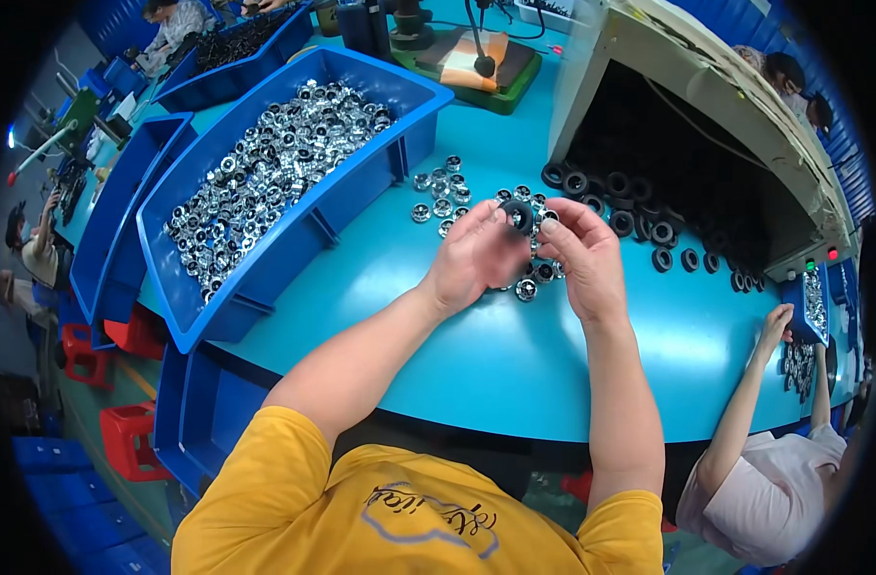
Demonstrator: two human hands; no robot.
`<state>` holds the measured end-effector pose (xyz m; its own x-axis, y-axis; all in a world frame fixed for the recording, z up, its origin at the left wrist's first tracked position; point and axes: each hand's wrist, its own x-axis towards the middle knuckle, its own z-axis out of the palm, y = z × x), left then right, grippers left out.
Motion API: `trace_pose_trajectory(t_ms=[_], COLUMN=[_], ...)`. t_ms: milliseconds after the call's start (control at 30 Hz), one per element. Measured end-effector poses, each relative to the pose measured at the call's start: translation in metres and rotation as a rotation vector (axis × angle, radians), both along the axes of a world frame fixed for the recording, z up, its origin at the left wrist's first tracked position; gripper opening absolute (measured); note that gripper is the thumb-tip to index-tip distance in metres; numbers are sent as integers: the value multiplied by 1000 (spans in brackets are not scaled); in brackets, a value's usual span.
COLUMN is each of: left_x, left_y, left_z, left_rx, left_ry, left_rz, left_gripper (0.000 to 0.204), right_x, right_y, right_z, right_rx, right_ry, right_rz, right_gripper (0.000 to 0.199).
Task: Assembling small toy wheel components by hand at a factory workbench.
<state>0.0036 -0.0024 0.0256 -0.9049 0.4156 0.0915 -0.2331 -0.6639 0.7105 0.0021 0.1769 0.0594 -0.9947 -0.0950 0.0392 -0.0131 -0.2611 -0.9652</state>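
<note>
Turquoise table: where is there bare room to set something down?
Bare tabletop lies between the large blue bin and left forearm, and right of the right forearm, below the black rings. Crowded: around the hands (shiny parts) and at the pale box (rings).

Bright overall, with glare on the tabletop (515,359); blur smears the left hand (469,261) above it; edges around it bend.
</note>
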Motion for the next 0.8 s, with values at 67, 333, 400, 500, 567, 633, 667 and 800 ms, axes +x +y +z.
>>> trace_pose_trajectory(t_ms=[67, 333, 400, 500, 567, 633, 667, 800], left_x=[1, -1, 1, 1, 2, 5, 5, 8], left_y=[-1, -4, -5, -5, -3, -2, -1, 6], left_z=[-2, 2, 4, 2, 1, 1, 1, 1], left_rx=[10, 24, 10, -47, -107, -175, -200, -396], left_ry=[-12, -56, -55, -47, -39, -33, -16, 108], left_rz=[-4, 3, 11, 39, 65, 91, 110, 281], left_gripper=[34, 45, 46, 46, 46, 45, 44, 36], right_x=[2, 3, 4, 8, 11, 13, 13, 11], right_y=[-2, 0, -1, -4, -7, -9, -8, -7], right_z=[-3, -1, 3, 7, 9, 11, 10, 7], right_rx=[-7, -114, -144, -115, -62, 2, 17, 74], right_ry=[-19, -129, -177, -205, -199, -186, -198, -223], right_rz=[12, 83, 137, 216, 227, 195, 208, 216], right_gripper=[34, 33, 32, 32, 32, 31, 30, 26])
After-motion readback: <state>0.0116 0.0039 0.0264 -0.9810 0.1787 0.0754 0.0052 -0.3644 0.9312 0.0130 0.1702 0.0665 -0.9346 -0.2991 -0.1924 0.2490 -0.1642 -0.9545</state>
